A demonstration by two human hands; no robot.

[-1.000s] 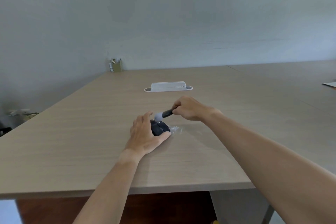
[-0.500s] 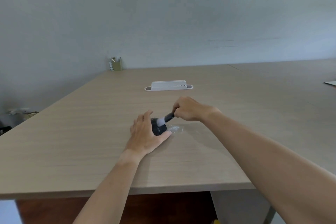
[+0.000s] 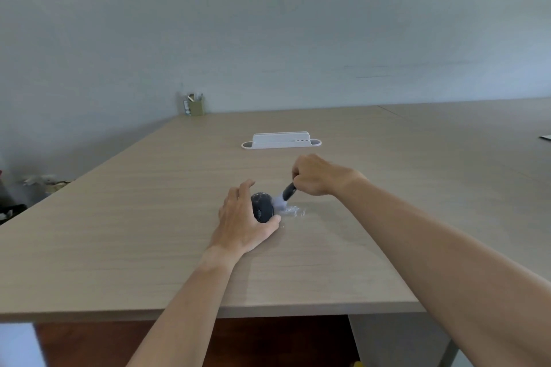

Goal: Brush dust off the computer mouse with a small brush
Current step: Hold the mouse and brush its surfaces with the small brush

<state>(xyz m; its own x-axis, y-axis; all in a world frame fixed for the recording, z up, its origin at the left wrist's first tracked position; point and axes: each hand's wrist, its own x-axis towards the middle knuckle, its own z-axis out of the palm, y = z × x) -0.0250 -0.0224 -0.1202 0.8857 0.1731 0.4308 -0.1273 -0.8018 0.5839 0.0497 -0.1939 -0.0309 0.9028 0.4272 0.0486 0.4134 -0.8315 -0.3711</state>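
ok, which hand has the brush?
The right hand: it grips the brush by its dark handle, bristles at the mouse. The left hand only steadies the mouse.

Dark mouse [image 3: 262, 207] (dust-speckled) on table, pale-bristled brush [image 3: 283, 197] touching it.

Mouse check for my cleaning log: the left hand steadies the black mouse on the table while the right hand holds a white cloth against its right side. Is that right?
Not quite. The right hand holds a small brush, not a cloth; its pale bristles meet the right side of the mouse. The left hand does steady it on the table, as the head view shows.
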